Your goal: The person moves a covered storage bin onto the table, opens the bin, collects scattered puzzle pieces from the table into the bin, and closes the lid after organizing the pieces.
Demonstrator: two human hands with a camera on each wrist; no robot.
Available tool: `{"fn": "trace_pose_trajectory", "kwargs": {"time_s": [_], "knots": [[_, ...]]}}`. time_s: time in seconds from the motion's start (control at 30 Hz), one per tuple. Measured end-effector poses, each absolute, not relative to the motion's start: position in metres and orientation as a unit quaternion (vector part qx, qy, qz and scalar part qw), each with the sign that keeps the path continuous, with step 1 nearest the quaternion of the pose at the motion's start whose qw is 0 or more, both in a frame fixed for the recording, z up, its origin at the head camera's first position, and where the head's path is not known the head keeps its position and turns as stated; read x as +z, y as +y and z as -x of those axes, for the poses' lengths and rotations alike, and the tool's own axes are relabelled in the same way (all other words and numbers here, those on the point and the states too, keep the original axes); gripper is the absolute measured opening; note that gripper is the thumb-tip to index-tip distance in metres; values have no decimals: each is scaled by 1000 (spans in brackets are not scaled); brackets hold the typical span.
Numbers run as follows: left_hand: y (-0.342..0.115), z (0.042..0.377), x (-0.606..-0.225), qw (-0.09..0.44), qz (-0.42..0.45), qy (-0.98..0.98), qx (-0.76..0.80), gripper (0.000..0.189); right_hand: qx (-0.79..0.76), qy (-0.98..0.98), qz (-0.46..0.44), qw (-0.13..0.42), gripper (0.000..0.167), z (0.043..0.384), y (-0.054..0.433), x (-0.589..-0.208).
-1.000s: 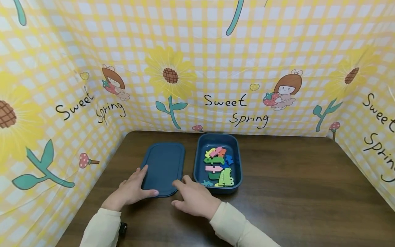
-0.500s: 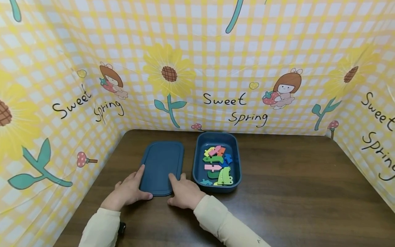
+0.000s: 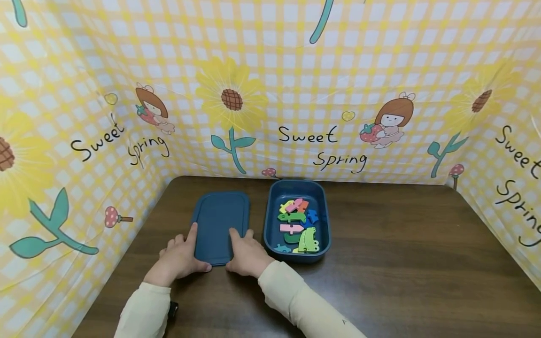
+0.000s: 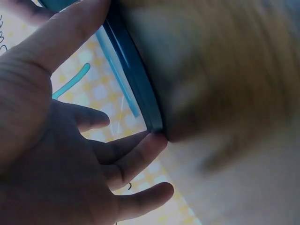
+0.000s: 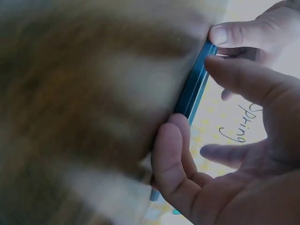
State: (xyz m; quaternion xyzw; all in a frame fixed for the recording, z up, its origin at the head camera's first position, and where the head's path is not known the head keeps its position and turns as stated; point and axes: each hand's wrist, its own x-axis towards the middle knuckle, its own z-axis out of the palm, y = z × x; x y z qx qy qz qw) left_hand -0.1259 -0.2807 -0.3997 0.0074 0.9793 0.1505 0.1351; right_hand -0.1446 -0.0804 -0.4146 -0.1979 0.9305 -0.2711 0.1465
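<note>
A dark blue rectangular lid [image 3: 217,220] lies on the brown table, left of a matching open box [image 3: 270,202]. Its near corners sit between my two hands. My left hand [image 3: 177,258] holds the left corner, with the thumb at the near edge and the index finger along the left side. At the right corner my right hand [image 3: 247,253] grips with its thumb at the near edge and fingers on the right side. Both wrist views show fingertips at the lid's rim [image 4: 136,79]. Several colourful puzzle pieces [image 3: 291,228], some green and animal-shaped, lie inside the box.
The wooden table [image 3: 393,253] extends to the right of the box. A yellow checked cloth [image 3: 296,94] with sunflowers and lettering walls off the back and both sides. The box stands close to the back cloth.
My right hand has moved left from beside the box onto the lid's near right corner. My left hand has stayed at the left corner. The lid has shifted slightly; the box stays put.
</note>
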Motion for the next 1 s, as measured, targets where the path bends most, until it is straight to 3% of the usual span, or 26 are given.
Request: {"fn": "trace_pose_trajectory", "kwargs": {"time_s": [0.63, 1.0], "knots": [[-292, 130, -412, 127, -5, 966, 226, 133, -409, 893, 133, 130, 83, 154, -76, -419], [-297, 134, -411, 131, -24, 964, 232, 125, -436, 882, 111, 138, 75, 151, -79, -417]]}}
